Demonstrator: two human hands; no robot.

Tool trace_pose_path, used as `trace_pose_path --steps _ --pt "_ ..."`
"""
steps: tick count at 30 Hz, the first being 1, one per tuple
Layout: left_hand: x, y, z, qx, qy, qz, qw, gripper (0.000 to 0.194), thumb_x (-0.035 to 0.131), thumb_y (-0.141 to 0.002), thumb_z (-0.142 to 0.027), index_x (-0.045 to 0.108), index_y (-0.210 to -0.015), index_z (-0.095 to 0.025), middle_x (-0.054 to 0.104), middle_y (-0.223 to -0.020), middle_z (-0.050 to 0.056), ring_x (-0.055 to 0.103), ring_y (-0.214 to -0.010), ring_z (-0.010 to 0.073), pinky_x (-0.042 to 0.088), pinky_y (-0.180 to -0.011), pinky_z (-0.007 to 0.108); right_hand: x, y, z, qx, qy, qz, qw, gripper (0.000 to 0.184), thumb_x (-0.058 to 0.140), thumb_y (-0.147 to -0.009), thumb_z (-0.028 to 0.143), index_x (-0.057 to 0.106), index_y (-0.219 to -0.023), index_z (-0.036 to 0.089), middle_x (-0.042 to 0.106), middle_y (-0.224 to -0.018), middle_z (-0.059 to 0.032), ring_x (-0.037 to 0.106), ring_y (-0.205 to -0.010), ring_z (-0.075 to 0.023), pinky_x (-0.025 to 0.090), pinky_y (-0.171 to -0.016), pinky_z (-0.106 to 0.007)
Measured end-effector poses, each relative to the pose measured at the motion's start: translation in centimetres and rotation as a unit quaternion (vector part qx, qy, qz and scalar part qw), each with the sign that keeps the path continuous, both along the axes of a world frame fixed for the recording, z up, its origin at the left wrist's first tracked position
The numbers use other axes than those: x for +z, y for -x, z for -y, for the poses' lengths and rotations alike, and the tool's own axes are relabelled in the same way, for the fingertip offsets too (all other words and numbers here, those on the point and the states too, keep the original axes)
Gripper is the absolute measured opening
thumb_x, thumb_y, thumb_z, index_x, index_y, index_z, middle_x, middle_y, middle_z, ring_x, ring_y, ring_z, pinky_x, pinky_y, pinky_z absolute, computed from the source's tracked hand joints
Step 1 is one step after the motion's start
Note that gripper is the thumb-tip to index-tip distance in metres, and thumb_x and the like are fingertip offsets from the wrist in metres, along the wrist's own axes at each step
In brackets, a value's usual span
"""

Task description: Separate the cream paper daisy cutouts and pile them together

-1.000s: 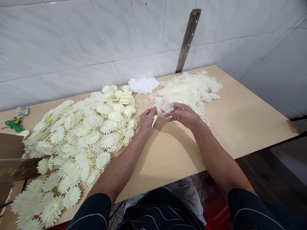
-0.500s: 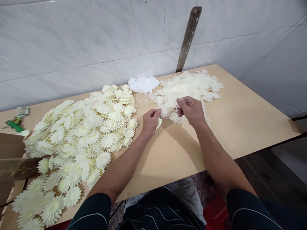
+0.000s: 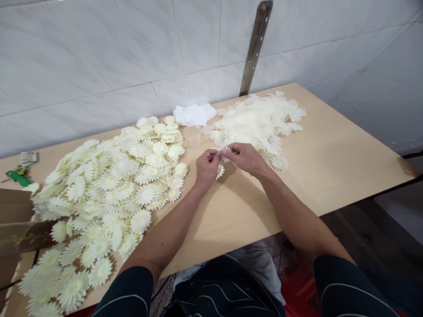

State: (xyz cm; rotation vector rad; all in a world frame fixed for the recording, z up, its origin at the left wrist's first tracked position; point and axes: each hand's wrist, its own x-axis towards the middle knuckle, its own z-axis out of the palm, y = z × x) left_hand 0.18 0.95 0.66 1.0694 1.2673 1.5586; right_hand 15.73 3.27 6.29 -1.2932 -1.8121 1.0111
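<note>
Both hands meet near the middle of the frame, just over the tabletop point(image 3: 324, 154). The left hand point(image 3: 206, 166) has thumb and index pinched together, basically no gap, and its other fingers curl in on a creamy flower point(image 3: 220, 171); I'd guess it's tucked there to leave the thumb and index for the fiddly bit. The right hand point(image 3: 243, 155) comes in from the other side, thumb and fingertips closed on a pale flower piece point(image 3: 225, 152) right at the left fingertips. Snug grip on both, though I can't tell exactly what the left pinch itself has. Looks like one steadies while the other does the fine work. The big yellowish heap point(image 3: 112, 180) fills the lower left and the whiter heap point(image 3: 254, 121) sits upper right of centre, probably kept apart so they don't mix. White paper point(image 3: 193, 115) and a clear round dish point(image 3: 192, 135) sit up centre, likely parked out of the way, and a green tool point(image 3: 18, 177) lies far left.
</note>
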Motion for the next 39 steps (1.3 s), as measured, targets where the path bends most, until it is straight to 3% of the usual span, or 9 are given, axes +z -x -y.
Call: trace_pose_path --steps 5,12,18,22,25,28,30,34,39 --pt "0.3 0.0 0.1 -0.011 0.001 0.002 1.0 0.025 0.084 -0.09 -0.041 0.071 -0.082 -0.021 0.072 -0.072 0.0 0.064 -0.069 0.0149 0.05 -0.072 0.028 -0.9 0.1 -0.3 -0.02 0.045 -0.007 0.999 0.056 0.077 -0.081 0.074 0.066 -0.069 0.02 0.049 -0.06 0.0027 0.037 -0.061 -0.013 0.027 -0.056 -0.03" --pt "0.5 0.1 0.2 -0.01 -0.002 -0.003 1.0 0.027 0.079 -0.097 -0.046 0.073 -0.089 -0.02 0.075 -0.074 0.003 0.07 -0.073 0.0178 0.052 -0.076 0.03 -1.1 -0.5 -0.7 -0.035 0.024 0.015 0.999 0.054 0.072 -0.09 0.066 0.052 -0.065 0.023 0.046 -0.055 0.0037 0.041 -0.056 -0.0133 0.03 -0.055 -0.03" --pt "0.2 0.2 0.1 0.005 0.014 -0.019 1.0 0.029 0.069 -0.102 -0.049 0.075 -0.099 -0.02 0.076 -0.075 0.002 0.062 -0.064 0.0145 0.047 -0.067 0.027 -1.3 -0.5 -0.8 -0.06 0.038 -0.037 0.997 0.072 0.057 -0.095 0.089 0.048 -0.062 0.025 0.05 -0.053 0.0003 0.045 -0.049 -0.0142 0.034 -0.052 -0.03" --pt "0.1 0.3 0.0 0.016 0.013 -0.029 0.999 0.031 0.066 -0.104 -0.049 0.075 -0.096 -0.02 0.076 -0.075 0.002 0.06 -0.064 0.0143 0.046 -0.066 0.027 -1.2 -1.7 -1.3 -0.14 -0.064 -0.021 0.988 0.075 0.051 -0.097 0.092 0.041 -0.063 0.026 0.042 -0.055 0.0005 0.044 -0.055 -0.0162 0.034 -0.053 -0.032" --pt "0.1 0.3 -0.1 0.022 0.011 -0.034 0.999 0.031 0.068 -0.103 -0.048 0.075 -0.094 -0.019 0.075 -0.074 0.001 0.055 -0.06 0.0134 0.044 -0.063 0.027 -1.3 -4.1 -2.6 -0.224 -0.191 0.05 0.954 0.067 0.051 -0.104 0.081 0.048 -0.068 0.025 0.05 -0.062 -0.0016 0.054 -0.065 -0.0198 0.046 -0.064 -0.034" --pt "0.2 0.3 -0.2 0.023 0.016 -0.035 0.999 0.033 0.07 -0.102 -0.051 0.076 -0.094 -0.019 0.074 -0.072 0.001 0.057 -0.061 0.0134 0.045 -0.064 0.026 -1.9 -6.5 -4.0 -0.295 -0.273 0.114 0.908 0.052 0.055 -0.106 0.07 0.072 -0.101 0.021 0.072 -0.1 -0.0146 0.068 -0.091 -0.0291 0.057 -0.088 -0.046" --pt "0.2 0.3 -0.2 0.024 0.017 -0.032 0.999 0.035 0.07 -0.102 -0.052 0.076 -0.093 -0.019 0.074 -0.071 0.001 0.061 -0.065 0.0143 0.047 -0.067 0.026 -2.3 -7.3 -4.5 -0.314 -0.283 0.127 0.898 0.051 0.059 -0.106 0.064 0.072 -0.125 0.018 0.072 -0.124 -0.0221 0.07 -0.103 -0.0327 0.057 -0.097 -0.052" --pt "0.1 0.4 -0.2 0.026 0.025 -0.035 0.999 0.033 0.069 -0.103 -0.049 0.076 -0.093 -0.019 0.072 -0.072 0.001 0.062 -0.066 0.0143 0.047 -0.068 0.026 -1.8 -6.0 -3.7 -0.268 -0.241 0.077 0.93 0.046 0.058 -0.108 0.061 0.074 -0.115 0.019 0.077 -0.106 -0.0146 0.068 -0.083 -0.0246 0.057 -0.082 -0.043" --pt "0.3 0.7 -0.1 0.076 0.001 -0.077 0.994 0.026 0.066 -0.105 -0.039 0.076 -0.091 -0.02 0.069 -0.073 0.0 0.062 -0.074 0.0158 0.048 -0.074 0.027 -0.2 -1.6 -0.5 -0.009 -0.09 0.036 0.995 0.053 0.06 -0.104 0.068 0.069 -0.081 0.021 0.073 -0.075 -0.0057 0.06 -0.066 -0.0178 0.045 -0.064 -0.032"
